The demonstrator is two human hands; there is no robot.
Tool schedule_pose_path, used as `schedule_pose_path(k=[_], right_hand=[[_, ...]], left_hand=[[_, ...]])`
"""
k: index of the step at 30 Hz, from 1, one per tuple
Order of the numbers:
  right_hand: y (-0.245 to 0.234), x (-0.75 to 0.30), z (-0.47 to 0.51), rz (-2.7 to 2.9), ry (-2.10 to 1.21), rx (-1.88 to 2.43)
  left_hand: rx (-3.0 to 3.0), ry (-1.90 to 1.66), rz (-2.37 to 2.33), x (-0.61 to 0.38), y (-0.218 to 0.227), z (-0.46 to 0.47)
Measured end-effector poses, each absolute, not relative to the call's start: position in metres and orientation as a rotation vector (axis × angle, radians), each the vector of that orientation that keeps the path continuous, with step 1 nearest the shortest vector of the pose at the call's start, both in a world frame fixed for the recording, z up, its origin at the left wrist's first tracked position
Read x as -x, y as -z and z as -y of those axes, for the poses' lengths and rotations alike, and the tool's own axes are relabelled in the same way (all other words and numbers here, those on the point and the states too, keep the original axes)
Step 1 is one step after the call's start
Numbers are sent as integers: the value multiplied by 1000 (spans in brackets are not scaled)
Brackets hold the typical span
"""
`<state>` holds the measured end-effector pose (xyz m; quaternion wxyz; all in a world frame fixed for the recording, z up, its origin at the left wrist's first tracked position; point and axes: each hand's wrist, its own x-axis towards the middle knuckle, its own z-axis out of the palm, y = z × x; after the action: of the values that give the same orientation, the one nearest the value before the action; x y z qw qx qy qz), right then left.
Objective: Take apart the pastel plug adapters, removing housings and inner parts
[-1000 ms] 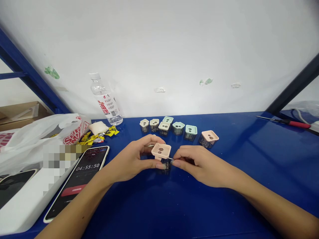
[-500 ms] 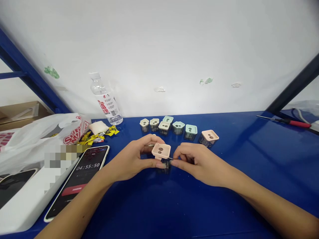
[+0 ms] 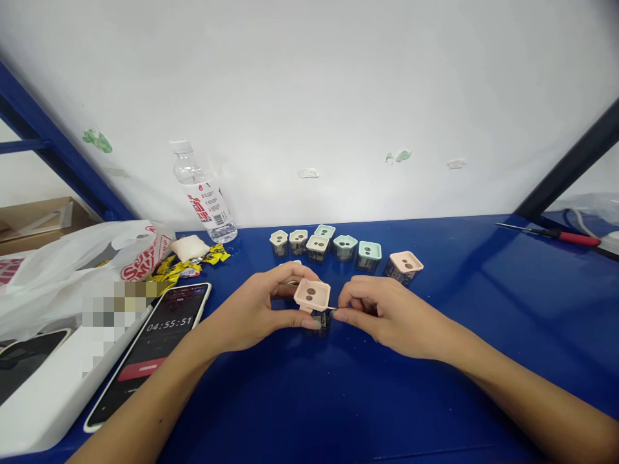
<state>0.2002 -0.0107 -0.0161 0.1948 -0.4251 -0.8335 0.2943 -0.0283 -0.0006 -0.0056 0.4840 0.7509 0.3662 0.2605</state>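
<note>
My left hand (image 3: 271,299) grips a pencil sharpener (image 3: 313,295) with a pale pink two-hole top and a dark see-through body. Thumb and fingers hold it from the left, hiding part of its body. On its right side, my right hand (image 3: 374,312) pinches a thin metal piece (image 3: 332,309) whose tip meets the sharpener just under the pink top. Most of that piece is hidden in the fingers, so its kind cannot be made out. Behind my left fingers a cream sharpener (image 3: 291,263) shows only in part.
Behind my hands stand several cream and mint sharpeners (image 3: 318,243) and a pink one (image 3: 406,262). To the left are a phone (image 3: 159,348) showing a timer, yellow wrappers (image 3: 215,255), a water bottle (image 3: 207,200) and a plastic bag (image 3: 97,251). A red-handled screwdriver (image 3: 570,238) lies far right.
The pink sharpener in my left hand has tilted slightly, and my right hand has shifted a little with the metal piece. Both grips stay the same.
</note>
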Motion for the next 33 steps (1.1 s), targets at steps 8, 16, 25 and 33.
schedule_pose_path(k=[8,16,25,33], right_hand=[[9,-210,11,2572,-572,1192],[1,-217,14,2544,-544,1213],[-9,-225,8,2376,-448,1076],[6,-205,18,2416,-538,1004]], left_hand=[[-1879,-620,-908,31,5,1],[-1908,-647,-895,31,7,1],[-1879,-772,-930,35,7,2],[-2220,-831,-922,30,3,11]])
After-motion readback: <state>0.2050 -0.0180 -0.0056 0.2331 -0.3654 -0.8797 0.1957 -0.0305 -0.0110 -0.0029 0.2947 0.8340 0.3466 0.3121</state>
